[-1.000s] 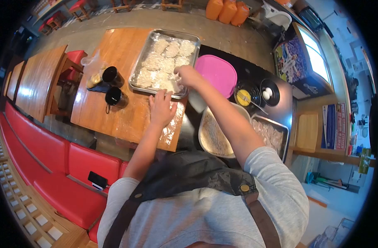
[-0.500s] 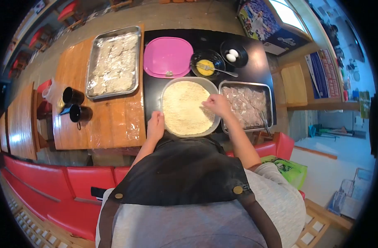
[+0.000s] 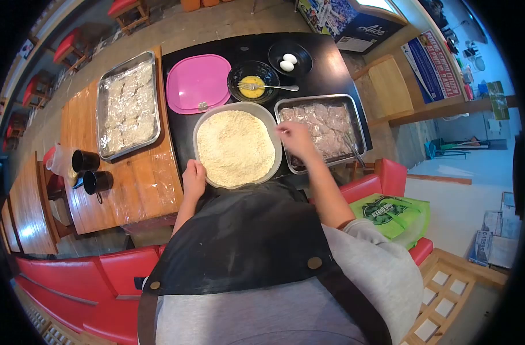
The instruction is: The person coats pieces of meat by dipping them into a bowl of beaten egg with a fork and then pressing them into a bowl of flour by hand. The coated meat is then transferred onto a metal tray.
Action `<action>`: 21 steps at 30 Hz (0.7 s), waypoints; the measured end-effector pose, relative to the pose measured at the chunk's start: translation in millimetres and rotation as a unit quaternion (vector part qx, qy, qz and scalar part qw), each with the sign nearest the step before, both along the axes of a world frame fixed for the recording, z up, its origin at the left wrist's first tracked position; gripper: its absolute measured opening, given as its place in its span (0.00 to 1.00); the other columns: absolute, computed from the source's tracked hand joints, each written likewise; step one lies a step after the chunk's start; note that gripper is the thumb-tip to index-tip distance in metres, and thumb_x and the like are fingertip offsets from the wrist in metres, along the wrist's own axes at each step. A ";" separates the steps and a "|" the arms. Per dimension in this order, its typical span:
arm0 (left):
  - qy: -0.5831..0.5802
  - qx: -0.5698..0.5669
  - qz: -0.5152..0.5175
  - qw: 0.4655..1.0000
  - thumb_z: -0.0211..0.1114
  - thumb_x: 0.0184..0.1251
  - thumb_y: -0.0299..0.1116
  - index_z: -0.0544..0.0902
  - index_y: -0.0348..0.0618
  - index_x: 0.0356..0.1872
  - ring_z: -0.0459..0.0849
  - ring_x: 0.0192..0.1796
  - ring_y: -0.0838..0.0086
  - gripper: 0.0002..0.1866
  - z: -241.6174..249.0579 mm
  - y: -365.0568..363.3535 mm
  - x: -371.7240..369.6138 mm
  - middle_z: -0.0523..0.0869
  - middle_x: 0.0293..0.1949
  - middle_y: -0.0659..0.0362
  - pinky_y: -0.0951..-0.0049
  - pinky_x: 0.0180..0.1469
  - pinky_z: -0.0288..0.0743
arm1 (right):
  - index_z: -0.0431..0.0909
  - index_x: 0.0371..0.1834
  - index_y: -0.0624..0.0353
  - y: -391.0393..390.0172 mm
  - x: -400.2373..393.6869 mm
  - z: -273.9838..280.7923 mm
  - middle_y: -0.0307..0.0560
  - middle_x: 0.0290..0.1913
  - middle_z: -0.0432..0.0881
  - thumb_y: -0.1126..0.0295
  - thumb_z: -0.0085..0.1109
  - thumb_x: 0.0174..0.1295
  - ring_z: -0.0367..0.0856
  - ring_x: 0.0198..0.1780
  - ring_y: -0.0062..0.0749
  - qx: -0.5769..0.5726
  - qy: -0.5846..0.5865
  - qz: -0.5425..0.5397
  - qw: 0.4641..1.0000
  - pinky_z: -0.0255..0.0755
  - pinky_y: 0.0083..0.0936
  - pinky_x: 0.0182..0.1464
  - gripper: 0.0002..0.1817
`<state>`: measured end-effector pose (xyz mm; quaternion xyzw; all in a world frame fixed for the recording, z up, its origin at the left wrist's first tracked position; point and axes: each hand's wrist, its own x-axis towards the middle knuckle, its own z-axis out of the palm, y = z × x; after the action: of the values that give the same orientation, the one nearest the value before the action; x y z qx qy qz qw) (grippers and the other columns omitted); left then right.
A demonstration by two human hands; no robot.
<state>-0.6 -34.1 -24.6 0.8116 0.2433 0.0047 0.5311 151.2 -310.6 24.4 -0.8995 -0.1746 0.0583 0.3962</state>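
A round, pale plastic tub [image 3: 278, 154] full of cream-coloured breadcrumbs [image 3: 235, 148] stands close to my apron. At its left rim my left hand [image 3: 194, 179] is closed, fingers curled against the edge. My right hand [image 3: 297, 141] is closed at the right rim, fingertips pinched there; the palm side is hidden. Just right of the tub, under that hand and forearm, lies a metal tray [image 3: 359, 118] of raw, pale pink meat pieces [image 3: 325, 123], with tongs [image 3: 354, 148] resting at its right side.
A pink lid [image 3: 198, 83], a black bowl [image 3: 235, 73] with beaten egg and a fork [image 3: 282, 88], and a dish [image 3: 302, 50] holding two eggs [image 3: 287, 62] stand behind. Leftward are a tray [image 3: 157, 123] of crumbed pieces and two black mugs [image 3: 98, 181]. A green bag [image 3: 389, 215] is at right.
My right hand has moved from over the crumbs to the tub's right rim. The crumbs look more heaped in the middle. The whole view has shifted and turned slightly.
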 end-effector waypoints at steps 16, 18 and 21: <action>-0.105 0.008 0.016 0.994 0.42 0.71 0.39 0.67 0.38 0.27 0.65 0.25 0.79 0.16 -33.7 -1.4 -3.7 0.66 0.19 0.63 0.73 0.27 0.61 | 0.80 0.23 0.61 -242.2 5.9 -23.2 0.57 0.25 0.79 0.68 0.53 0.47 0.78 0.30 0.52 -0.232 -0.110 -0.364 0.895 0.71 0.40 0.37 0.09; -0.120 -0.004 0.011 0.993 0.41 0.71 0.39 0.67 0.38 0.28 0.66 0.27 0.79 0.16 -39.2 1.4 -3.6 0.67 0.22 0.63 0.75 0.30 0.62 | 0.80 0.23 0.60 -245.5 5.4 -30.5 0.56 0.25 0.79 0.68 0.54 0.47 0.78 0.32 0.51 -0.208 -0.106 -0.360 0.903 0.71 0.40 0.38 0.08; -0.125 -0.073 -0.010 0.989 0.39 0.72 0.40 0.73 0.35 0.43 0.72 0.42 0.77 0.19 -48.7 7.7 -5.4 0.76 0.38 0.60 0.76 0.47 0.65 | 0.81 0.26 0.58 -246.5 7.2 -37.2 0.54 0.26 0.79 0.66 0.55 0.48 0.78 0.37 0.50 -0.244 -0.083 -0.362 0.896 0.70 0.41 0.42 0.08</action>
<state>-6.1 -26.3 -73.3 0.7658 0.1662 0.0830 0.6156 158.4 -557.1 -12.8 -0.9705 0.1511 -0.1231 0.1417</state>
